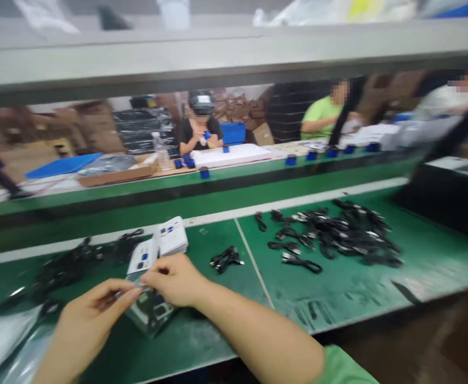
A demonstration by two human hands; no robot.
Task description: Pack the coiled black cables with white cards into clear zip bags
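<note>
My left hand and my right hand meet low in the view, their fingertips pinching a small clear plastic piece between them. It is too blurred to identify exactly. Directly under my hands lies a clear-packaged black product, partly hidden by them. Just beyond are white printed cards, close to my right fingers. A small bundle of black cables lies to the right of my right hand. A larger heap of black cables with metal plugs covers the bench further right.
The green bench also holds a tangled black cable pile at left and clear plastic sheeting at lower left. A grey overhead shelf crosses the view. Beyond a green conveyor carrying blue-capped items, co-workers sit at a table.
</note>
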